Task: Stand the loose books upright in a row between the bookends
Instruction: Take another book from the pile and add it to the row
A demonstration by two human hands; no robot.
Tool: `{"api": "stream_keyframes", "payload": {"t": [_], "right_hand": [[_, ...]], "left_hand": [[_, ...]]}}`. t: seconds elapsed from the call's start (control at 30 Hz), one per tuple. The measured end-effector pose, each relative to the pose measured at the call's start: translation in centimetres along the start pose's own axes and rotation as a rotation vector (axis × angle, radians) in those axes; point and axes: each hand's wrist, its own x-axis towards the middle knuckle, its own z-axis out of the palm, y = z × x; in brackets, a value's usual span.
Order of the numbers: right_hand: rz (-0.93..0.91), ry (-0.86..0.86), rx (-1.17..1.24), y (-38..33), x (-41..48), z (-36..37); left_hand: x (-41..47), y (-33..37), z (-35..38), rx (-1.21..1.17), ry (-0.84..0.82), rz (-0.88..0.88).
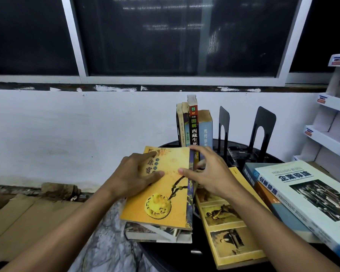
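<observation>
From the head view, a round black table (pixel 165 258) is carrying four upright books (pixel 192 126) standing in a row at 12 o'clock, with two black bookends (pixel 224 122) (pixel 263 126) standing at 1 o'clock, the nearer one just beside the row's blue book and the other well apart from it. The yellow book (pixel 165 203) is lying at 9 o'clock on top of a small stack (pixel 155 235) whose count I cannot tell. The left hand (pixel 137 173) is pressing its straight fingers (pixel 149 156) flat on the cover. The right hand (pixel 212 173) is gripping the spine edge, thumb on the cover and the other fingers curling down past it. One photo-covered book (pixel 230 222) is lying flat at 5 o'clock, and a stack of three books (pixel 312 193) is lying at 3 o'clock. The small stack is jutting past the table's rim at 8 o'clock. A strip of open table is showing between the two bookends. White shelves (pixel 332 138) are standing close at 3 o'clock.
</observation>
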Motion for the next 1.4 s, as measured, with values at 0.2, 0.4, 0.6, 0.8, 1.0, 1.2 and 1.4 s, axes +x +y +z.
{"api": "stream_keyframes", "payload": {"t": [0.2, 0.4, 0.6, 0.8, 1.0, 1.2, 1.4], "right_hand": [[-0.055, 0.138, 0.146, -2.1, 0.8, -2.0], [-0.087, 0.141, 0.22, -3.7, 0.7, -5.4], [-0.154, 0.268, 0.124, -4.8, -0.1, -7.4], [-0.214, 0.357, -0.021, -5.0, -0.8, -9.5], [-0.174, 0.412, -0.131, -4.5, -0.8, -12.2], [-0.158, 0.431, -0.206, -3.6, 0.0, -14.5], [-0.161, 0.428, -0.267, -2.3, 1.6, -14.9]], "left_hand": [[0.5, 2.6, -1.0, -0.071, 0.129, 0.11], [1.6, 5.1, -1.4, -0.155, 0.177, 0.219], [1.5, 7.9, 0.4, -0.175, 0.225, 0.277], [2.0, 10.5, 2.5, -0.242, 0.181, 0.406], [4.2, 12.2, 3.7, -0.222, 0.149, 0.452], [8.4, 12.7, 4.6, -0.115, 0.198, 0.424], [11.7, 13.4, 5.7, 0.247, 0.291, 0.376]]}}
